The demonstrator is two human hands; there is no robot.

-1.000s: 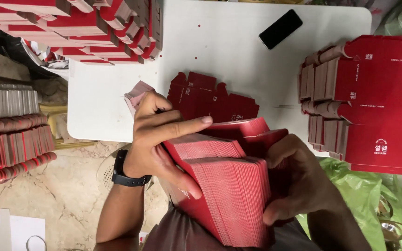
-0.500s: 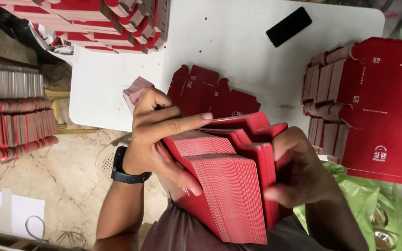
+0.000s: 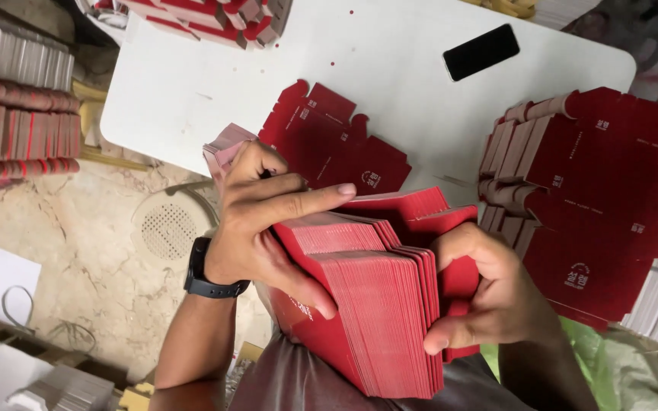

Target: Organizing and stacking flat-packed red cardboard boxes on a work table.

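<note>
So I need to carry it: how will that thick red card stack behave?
The red card stack probably feels heavy, needing both the left hand and right hand. Its loose sheets already fan at the top, so they'd likely slide apart.

free: I see bare white table point(image 3: 390, 84) centre | blocked: phone point(image 3: 481, 51) far side, red box stacks point(image 3: 603, 198) right, flat card point(image 3: 329, 148) near

Left hand point(image 3: 264, 221) is reaching in from lower left, forearm angled up, wrist slightly bent; index finger is extending straight rightward, thumb pointing down-right, remaining fingers curling. Right hand point(image 3: 489, 293) is entering from lower right, fingers point(image 3: 458, 240) curling inward, thumb pressing leftward.
</note>
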